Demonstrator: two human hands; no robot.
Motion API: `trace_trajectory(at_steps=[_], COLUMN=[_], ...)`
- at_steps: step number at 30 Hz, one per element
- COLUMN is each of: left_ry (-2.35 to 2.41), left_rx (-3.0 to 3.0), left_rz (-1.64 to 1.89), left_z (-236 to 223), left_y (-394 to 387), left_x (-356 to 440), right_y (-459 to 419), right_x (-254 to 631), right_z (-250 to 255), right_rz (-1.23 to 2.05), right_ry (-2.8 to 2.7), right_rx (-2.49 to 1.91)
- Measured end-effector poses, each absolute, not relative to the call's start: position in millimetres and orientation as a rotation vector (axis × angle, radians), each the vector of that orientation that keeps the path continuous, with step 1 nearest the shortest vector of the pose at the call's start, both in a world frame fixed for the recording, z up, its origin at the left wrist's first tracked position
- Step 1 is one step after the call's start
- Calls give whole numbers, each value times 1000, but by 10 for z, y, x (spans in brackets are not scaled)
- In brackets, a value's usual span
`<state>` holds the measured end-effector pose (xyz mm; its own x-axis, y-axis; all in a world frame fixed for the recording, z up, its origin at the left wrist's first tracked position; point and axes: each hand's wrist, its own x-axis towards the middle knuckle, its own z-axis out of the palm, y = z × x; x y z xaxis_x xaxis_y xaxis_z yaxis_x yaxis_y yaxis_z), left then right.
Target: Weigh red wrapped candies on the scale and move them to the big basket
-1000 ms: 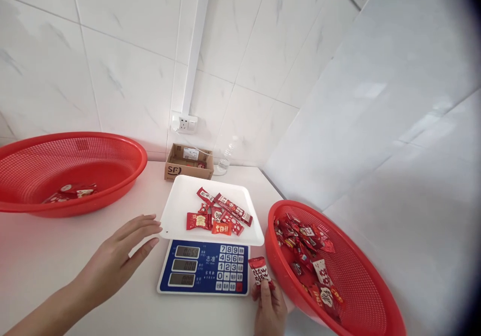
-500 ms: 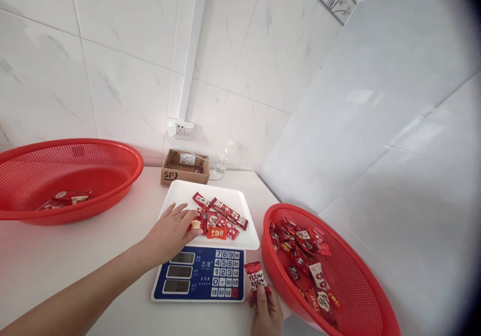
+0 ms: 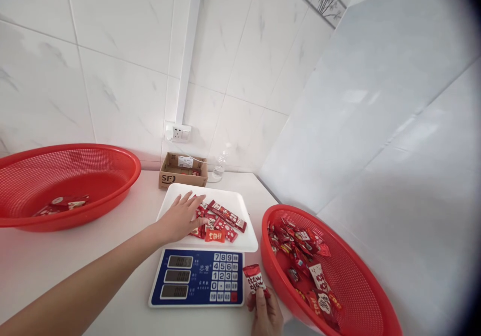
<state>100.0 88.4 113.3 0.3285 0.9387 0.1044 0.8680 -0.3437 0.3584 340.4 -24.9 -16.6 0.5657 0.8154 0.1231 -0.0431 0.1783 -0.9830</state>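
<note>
My left hand (image 3: 183, 217) reaches over the white pan (image 3: 242, 243) of a digital scale (image 3: 197, 278), fingers spread above the left side of a small pile of red snack packets (image 3: 225, 228). Whether its fingertips touch the packets I cannot tell. Among them lie a long red stick packet (image 3: 227, 216) and a small orange-red packet (image 3: 215, 236). My right hand (image 3: 265, 313) is closed on a red snack packet (image 3: 254, 278), thumb on top, between the scale's keypad and the right red basket (image 3: 268, 256).
Several wrapped snacks (image 3: 300, 246) lie in the right basket. At the left stands another red basket (image 3: 112, 196) with a few packets (image 3: 62, 204). Behind the scale are a cardboard box (image 3: 183, 178) and a clear plastic bottle (image 3: 221, 164), near a wall socket (image 3: 180, 133).
My left hand has moved slightly up and to the right across the packets on the pan. My right hand keeps the packet in nearly the same place. The view has shifted a little.
</note>
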Motion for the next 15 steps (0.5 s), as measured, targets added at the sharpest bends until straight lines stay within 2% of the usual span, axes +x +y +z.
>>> trace_trajectory(at_steps=[15], left_ry=[1585], left_rx=[2297], left_rz=[410], left_z=[1190], left_y=[570], left_x=[829], right_y=[-218], right_x=[3497], right_z=[-298], right_rz=[716], right_ry=[-810], right_rx=[-1274])
